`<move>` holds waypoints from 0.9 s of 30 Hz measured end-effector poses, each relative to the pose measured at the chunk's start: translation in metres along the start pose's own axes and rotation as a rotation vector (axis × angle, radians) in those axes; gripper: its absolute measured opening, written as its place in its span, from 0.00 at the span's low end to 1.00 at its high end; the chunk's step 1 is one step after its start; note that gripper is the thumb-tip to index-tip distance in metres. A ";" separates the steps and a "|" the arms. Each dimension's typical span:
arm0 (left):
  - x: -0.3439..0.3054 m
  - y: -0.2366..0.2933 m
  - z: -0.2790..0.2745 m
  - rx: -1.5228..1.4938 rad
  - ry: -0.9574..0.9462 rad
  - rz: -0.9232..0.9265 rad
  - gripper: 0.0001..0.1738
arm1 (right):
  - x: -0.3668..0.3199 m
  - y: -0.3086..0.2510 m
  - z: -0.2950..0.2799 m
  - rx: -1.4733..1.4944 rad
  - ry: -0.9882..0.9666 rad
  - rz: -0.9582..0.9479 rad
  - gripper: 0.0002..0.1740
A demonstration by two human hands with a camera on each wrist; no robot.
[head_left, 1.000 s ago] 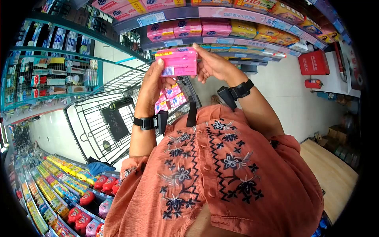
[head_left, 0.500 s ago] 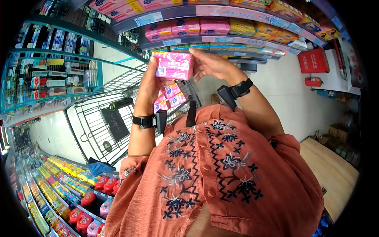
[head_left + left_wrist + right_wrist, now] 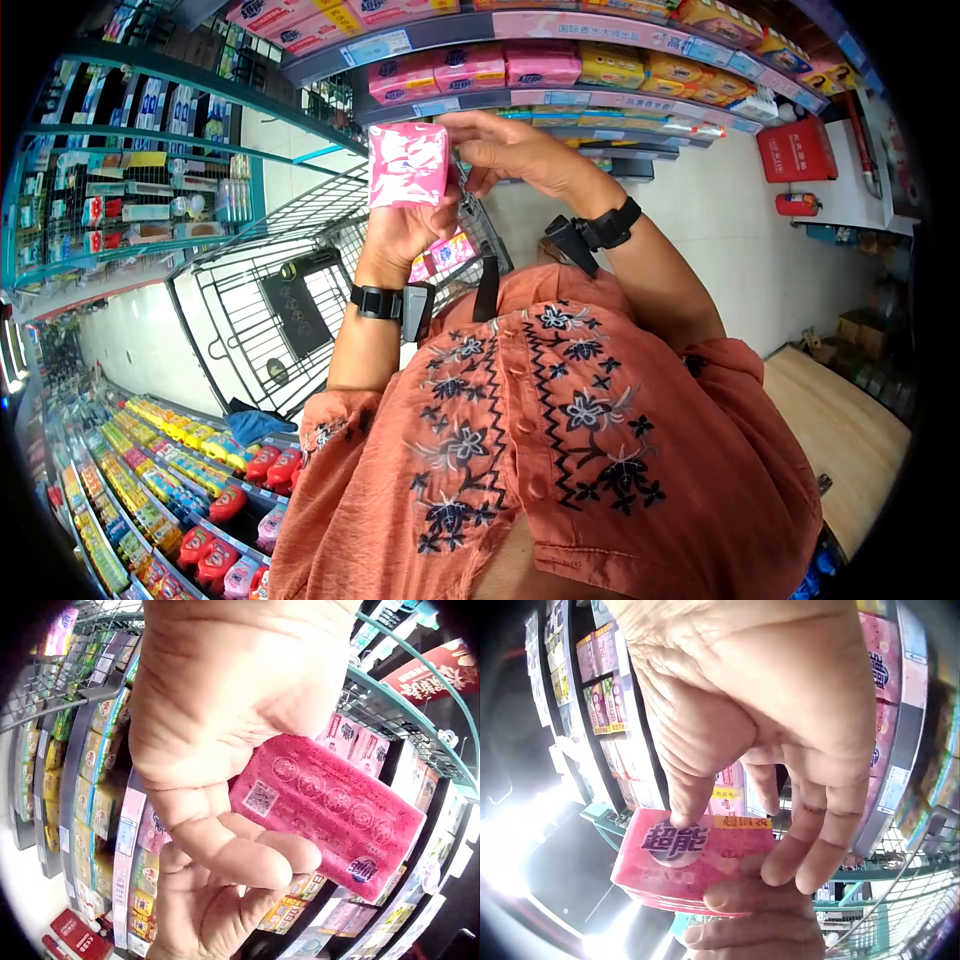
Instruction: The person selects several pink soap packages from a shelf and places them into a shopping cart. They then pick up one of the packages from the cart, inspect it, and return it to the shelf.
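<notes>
My left hand [image 3: 402, 238] grips a pink wrapped soap pack [image 3: 408, 165] from below, held up over the shopping cart [image 3: 235, 290]. In the left wrist view one broad face of the pack [image 3: 322, 814] shows a printed square code and a row of round emblems. Large characters and a yellow strip mark another face in the right wrist view. My right hand [image 3: 530, 155] is beside the pack's right edge in the head view, fingers loosely bent. Its thumb tip overlaps the pack [image 3: 682, 859] in the right wrist view.
More pink packs [image 3: 447, 255] lie in the cart. Ahead, shelves carry pink packs [image 3: 470, 70] and yellow packs [image 3: 612, 68]. Bottles line a shelf at lower left [image 3: 205, 550]. A wire rack [image 3: 130, 200] stands left, a red box [image 3: 797, 152] right.
The pack has turned from its broad face to a smaller glossy side in the head view and shifted left. My left hand has rotated beneath it; my right hand has followed leftward.
</notes>
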State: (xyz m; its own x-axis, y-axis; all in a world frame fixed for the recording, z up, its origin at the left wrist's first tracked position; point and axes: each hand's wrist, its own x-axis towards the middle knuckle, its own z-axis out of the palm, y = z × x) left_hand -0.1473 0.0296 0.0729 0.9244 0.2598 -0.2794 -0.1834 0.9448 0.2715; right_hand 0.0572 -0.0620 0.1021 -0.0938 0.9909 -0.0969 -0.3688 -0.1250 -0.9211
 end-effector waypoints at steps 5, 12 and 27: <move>0.003 -0.008 0.012 -0.047 -0.033 -0.084 0.38 | 0.007 -0.005 0.004 -0.067 -0.059 0.054 0.39; 0.005 -0.009 0.005 0.027 -0.183 -0.142 0.42 | 0.012 -0.005 0.000 -0.036 -0.147 0.128 0.40; -0.001 -0.004 0.008 0.080 -0.097 -0.180 0.43 | 0.010 0.002 0.001 0.114 -0.138 0.069 0.40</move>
State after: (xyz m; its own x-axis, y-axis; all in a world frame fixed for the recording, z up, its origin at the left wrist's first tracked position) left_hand -0.1448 0.0243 0.0799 0.9685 0.0644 -0.2407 0.0108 0.9543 0.2987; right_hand 0.0544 -0.0519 0.0991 -0.2456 0.9644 -0.0981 -0.4585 -0.2047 -0.8648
